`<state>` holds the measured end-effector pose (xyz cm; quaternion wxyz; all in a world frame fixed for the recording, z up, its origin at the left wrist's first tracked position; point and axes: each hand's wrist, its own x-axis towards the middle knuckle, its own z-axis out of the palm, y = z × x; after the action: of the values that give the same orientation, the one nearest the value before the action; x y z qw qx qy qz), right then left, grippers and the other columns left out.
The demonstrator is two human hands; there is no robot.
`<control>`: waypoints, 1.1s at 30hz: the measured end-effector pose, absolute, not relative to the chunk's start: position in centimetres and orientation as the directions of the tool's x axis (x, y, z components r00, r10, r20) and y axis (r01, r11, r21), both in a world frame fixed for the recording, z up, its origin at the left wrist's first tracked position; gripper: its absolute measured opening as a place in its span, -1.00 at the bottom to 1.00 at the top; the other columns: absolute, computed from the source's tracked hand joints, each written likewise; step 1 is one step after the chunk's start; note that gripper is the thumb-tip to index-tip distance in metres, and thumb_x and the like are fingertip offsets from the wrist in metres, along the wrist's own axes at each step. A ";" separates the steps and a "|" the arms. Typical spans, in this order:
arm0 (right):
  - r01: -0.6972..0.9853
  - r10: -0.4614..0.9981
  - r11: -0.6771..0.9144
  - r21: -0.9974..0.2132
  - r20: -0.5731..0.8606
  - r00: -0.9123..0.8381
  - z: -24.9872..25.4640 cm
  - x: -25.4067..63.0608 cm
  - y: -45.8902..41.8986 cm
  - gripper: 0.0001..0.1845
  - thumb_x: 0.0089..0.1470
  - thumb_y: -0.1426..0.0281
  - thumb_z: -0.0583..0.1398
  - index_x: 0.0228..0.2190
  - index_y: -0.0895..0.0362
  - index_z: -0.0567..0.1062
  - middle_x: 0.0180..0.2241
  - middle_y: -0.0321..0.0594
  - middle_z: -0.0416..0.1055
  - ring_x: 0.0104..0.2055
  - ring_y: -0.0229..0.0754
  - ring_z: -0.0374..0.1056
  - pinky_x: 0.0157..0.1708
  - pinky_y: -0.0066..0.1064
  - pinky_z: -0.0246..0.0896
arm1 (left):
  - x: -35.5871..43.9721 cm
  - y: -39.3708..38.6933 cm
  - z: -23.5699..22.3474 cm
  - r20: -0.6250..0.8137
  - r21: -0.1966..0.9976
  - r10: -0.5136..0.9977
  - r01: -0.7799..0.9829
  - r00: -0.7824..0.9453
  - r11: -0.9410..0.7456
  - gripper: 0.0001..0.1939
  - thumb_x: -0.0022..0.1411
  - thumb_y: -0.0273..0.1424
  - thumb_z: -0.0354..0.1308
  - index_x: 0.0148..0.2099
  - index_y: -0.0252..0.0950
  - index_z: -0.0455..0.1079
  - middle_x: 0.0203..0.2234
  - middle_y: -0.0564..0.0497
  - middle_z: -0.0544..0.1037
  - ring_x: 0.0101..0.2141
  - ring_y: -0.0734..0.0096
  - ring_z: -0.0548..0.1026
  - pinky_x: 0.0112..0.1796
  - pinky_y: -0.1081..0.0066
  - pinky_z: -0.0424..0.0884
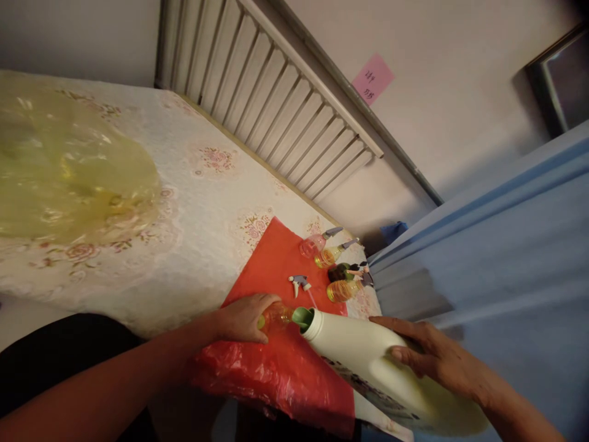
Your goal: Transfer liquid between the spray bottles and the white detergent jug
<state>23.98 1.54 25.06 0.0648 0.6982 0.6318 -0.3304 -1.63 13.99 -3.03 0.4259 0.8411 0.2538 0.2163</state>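
Note:
My left hand is closed round a small see-through bottle that stands on a red plastic sheet. In my right hand is a large pale-green jug, tilted so that its neck points left at the small bottle. A green spout sits in the jug's mouth and meets the top of the bottle; whether liquid is flowing I cannot make out. Just beyond lies a loose grey-and-white spray trigger with its thin tube, on the red sheet.
Several spray bottles stand at the far right, among them a pink one, a yellow one and a dark one. A yellow plastic bag lies left on the flowered tablecloth. Behind are a radiator and a blue curtain.

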 end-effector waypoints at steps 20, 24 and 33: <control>0.909 0.829 -0.209 -0.360 -0.559 -0.031 25.2 23.4 1.8 -0.39 0.15 0.07 0.12 0.17 0.05 0.29 -0.06 -0.16 0.49 -0.11 0.02 0.42 -0.16 -0.29 0.36 | -1.8 14.0 -2.6 0.163 0.836 0.605 0.217 0.780 -0.504 -0.21 -0.14 -0.33 0.30 0.18 -0.15 0.15 0.04 -0.06 0.40 0.03 0.07 0.39 0.04 0.24 0.31; 0.909 0.829 -0.225 -0.351 -0.559 -0.011 25.1 23.6 1.7 -0.39 0.14 0.06 0.12 0.16 0.03 0.30 -0.05 -0.17 0.49 -0.13 0.01 0.43 -0.22 -0.32 0.38 | -1.8 13.9 -2.7 0.159 0.833 0.606 0.223 0.780 -0.506 -0.20 -0.14 -0.33 0.29 0.19 -0.16 0.14 0.05 -0.07 0.40 0.04 0.07 0.38 0.04 0.24 0.31; 0.919 0.834 -0.219 -0.329 -0.552 0.001 25.3 23.6 1.9 -0.40 0.13 0.06 0.13 0.15 0.02 0.32 -0.02 -0.18 0.48 -0.10 0.03 0.42 -0.16 -0.27 0.36 | -1.6 14.0 -3.1 0.155 0.826 0.616 0.241 0.773 -0.510 -0.17 -0.14 -0.32 0.30 0.21 -0.23 0.12 0.08 -0.12 0.38 0.06 0.06 0.37 0.07 0.23 0.29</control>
<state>23.59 1.86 25.26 0.0630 0.7047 0.6218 -0.3359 -1.64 13.95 -3.09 0.4242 0.8404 0.2548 0.2208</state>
